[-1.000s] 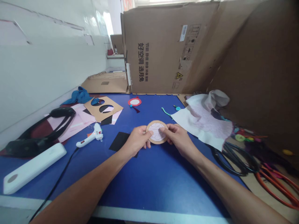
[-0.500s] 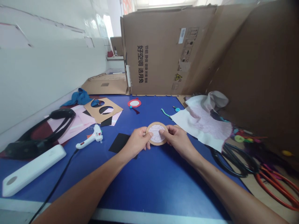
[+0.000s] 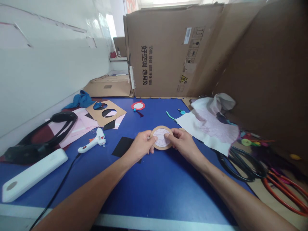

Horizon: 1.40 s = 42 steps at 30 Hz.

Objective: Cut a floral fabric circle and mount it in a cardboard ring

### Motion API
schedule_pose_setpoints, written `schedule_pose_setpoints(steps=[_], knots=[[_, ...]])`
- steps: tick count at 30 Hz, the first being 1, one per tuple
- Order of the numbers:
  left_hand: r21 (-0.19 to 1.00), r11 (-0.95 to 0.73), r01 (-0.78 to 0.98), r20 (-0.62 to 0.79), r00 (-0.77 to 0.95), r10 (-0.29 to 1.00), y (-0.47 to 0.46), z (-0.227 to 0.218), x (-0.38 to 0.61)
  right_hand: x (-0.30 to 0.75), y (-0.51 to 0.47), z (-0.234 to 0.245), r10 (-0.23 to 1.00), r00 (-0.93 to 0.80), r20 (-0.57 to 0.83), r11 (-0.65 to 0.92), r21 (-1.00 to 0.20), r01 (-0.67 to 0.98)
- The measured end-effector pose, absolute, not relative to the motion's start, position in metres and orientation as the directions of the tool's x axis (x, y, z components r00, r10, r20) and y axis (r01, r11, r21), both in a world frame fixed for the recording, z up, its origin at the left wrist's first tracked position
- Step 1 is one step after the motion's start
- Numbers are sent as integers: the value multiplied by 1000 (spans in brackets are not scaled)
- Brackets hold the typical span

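A round disc (image 3: 160,143), with a white, purple-lined face inside a brown rim, is sitting above the near-middle of the blue table (image 3: 154,189), its face turning up toward the head camera. The left hand (image 3: 141,145) is pinching its left edge, thumb pressing onto the face and fingers curling beneath. The right hand (image 3: 183,141) is gripping the opposite edge the same way, its thumb reaching farther in over the lines. Both grips are closing narrowly around the disc.

Partly under the left hand, a black sheet (image 3: 121,147) is lying on the table. Farther left, a white glue gun (image 3: 92,143) is resting near a brown card (image 3: 98,116) with two round holes. Beyond the disc, a red-rimmed ornament (image 3: 138,106) is lying flat. To the right, a white cloth (image 3: 209,126) is spreading out near black handles (image 3: 261,175) and orange handles (image 3: 286,190). A large cardboard box (image 3: 166,54) is standing behind.
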<state>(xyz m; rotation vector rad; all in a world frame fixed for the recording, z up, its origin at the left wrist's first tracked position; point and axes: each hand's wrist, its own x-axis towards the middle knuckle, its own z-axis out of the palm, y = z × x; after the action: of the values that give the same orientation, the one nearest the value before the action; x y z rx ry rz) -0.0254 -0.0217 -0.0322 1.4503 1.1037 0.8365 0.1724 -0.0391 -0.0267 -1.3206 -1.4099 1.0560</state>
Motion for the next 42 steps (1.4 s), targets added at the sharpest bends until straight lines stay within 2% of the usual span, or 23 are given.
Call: schedule_pose_setpoints(steps=[4, 13, 32, 42], knots=[[986, 18, 168, -72, 322, 944, -21, -31, -25, 175, -39, -29, 998, -19, 53, 56, -975, 216], [990, 62, 129, -95, 266, 959, -19, -31, -26, 183, -36, -31, 1000, -17, -10, -9, -997, 77], [988, 136, 68, -148, 224, 963, -20, -24, -25, 179, -38, -33, 989, -115, -96, -82, -989, 121], [989, 135, 56, -144, 217, 966, -22, -24, -24, 177, -38, -34, 989, -122, -86, -73, -992, 106]])
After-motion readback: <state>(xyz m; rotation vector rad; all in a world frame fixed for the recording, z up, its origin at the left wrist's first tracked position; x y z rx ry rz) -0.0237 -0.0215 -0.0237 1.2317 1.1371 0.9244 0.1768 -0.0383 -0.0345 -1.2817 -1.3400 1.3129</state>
